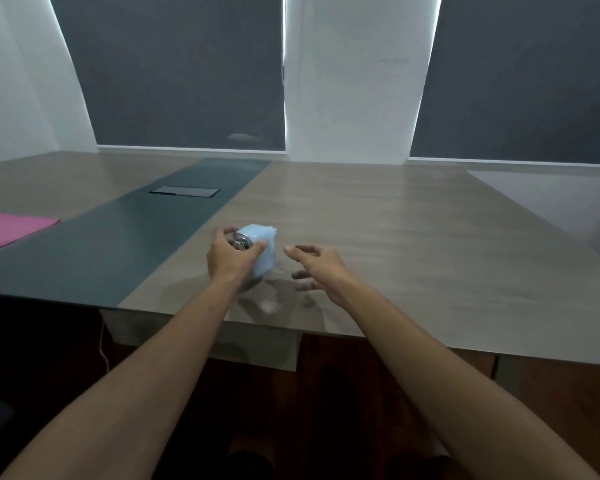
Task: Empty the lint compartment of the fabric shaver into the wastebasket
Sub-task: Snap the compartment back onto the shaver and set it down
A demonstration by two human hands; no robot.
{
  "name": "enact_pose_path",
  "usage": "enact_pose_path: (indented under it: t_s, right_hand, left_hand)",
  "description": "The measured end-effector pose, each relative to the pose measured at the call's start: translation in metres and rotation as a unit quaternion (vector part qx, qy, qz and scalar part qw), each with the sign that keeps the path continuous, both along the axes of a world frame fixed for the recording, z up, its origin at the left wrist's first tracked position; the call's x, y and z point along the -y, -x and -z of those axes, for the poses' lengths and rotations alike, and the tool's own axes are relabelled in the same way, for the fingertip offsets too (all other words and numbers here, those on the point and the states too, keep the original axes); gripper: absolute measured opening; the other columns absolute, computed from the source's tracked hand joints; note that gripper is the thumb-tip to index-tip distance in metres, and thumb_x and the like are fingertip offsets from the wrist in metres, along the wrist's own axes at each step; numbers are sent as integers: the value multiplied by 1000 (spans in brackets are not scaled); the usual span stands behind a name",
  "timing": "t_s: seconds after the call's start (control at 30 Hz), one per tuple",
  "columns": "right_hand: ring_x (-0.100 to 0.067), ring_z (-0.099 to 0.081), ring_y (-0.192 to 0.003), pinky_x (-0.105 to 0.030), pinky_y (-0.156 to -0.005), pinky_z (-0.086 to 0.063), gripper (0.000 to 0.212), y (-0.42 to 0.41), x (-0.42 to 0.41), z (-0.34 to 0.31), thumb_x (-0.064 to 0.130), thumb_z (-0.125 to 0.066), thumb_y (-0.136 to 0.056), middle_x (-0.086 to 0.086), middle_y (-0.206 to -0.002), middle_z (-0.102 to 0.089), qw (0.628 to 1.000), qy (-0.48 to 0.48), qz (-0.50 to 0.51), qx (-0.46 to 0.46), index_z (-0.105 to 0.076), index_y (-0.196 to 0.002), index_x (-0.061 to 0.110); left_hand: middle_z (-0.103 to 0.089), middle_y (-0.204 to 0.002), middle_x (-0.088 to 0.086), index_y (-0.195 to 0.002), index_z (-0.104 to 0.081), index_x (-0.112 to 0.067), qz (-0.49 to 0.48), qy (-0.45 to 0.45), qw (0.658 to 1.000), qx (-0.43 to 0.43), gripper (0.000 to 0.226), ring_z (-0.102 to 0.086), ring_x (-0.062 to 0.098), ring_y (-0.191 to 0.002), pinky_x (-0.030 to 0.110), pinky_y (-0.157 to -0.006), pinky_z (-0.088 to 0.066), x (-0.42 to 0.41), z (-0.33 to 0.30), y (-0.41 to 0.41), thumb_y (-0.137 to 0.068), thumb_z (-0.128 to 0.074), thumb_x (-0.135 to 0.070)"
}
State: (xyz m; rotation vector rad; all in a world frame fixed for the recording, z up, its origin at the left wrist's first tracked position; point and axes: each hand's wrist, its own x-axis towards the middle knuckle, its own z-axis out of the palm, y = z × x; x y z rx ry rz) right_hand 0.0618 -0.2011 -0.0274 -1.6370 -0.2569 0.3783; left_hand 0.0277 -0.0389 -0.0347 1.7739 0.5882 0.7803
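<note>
At the far left lies one pink cloth [13, 230] on the table [413, 244], well apart from your work, and beyond the dark strip sits one black cable hatch [185, 191]; leave both alone.

Your left hand [230, 258] is wrapped around the metal head end of the fabric shaver [261, 249], thumb on one side, fingers over the top, holding the pale blue body just above the tabletop near the front edge. Keep that grip firm on the head so the body cannot turn when you pull on it.

Your right hand [317, 268] hangs just beside the shaver, fingers spread and loosely curled, holding nothing. It seems the step in hand is to take off the lint compartment: bring this hand onto the blue body, grip it squarely, and ease it off without a jerk (lint spills easily).

No wastebasket is in view, so find it before you open anything, and keep the compartment's mouth upward until you are over it.

By count: one shaver, one cloth, one hatch, two hands.
</note>
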Motion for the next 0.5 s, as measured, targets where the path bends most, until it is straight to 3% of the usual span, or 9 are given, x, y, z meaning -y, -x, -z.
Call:
enact_pose_path:
  t_s: [0.17,0.27,0.4,0.5]
  right_hand:
    - [-23,-68,-93,-41,-74,-62,63,6,-14,5,42,-70,-85,-3,-114,-59,1000,21,-5,12,-49,-136,11]
    - [-25,-68,-91,-50,-79,-61,61,7,-17,9,43,-69,-86,0,-102,-59,1000,28,2,-1,-49,-135,13]
    - [-22,-67,-88,-48,-76,-62,61,5,-16,10,42,-70,-85,-4,-116,-58,999,22,23,-3,-50,-135,12]
    - [-21,-67,-87,-48,-77,-62,59,3,-11,9,41,-69,-86,-4,-116,-57,999,22,32,0,-50,-133,12]
  left_hand:
    - [-66,-114,9,-114,-53,-19,-87,-17,996,-5,61,-64,28,-101,33,-82,-48,-36,9,17,-64,-86,-27]
    - [-65,-116,8,-111,-50,-24,-110,-30,993,-23,62,-64,29,-102,39,-87,-52,-52,13,21,-61,-86,-31]
    - [-64,-117,8,-111,-48,-26,-117,-36,992,-33,62,-63,29,-103,43,-89,-52,-56,17,22,-61,-85,-32]
    - [-64,-119,9,-114,-49,-23,-120,-36,992,-27,62,-62,30,-105,41,-88,-51,-58,22,19,-64,-85,-29]
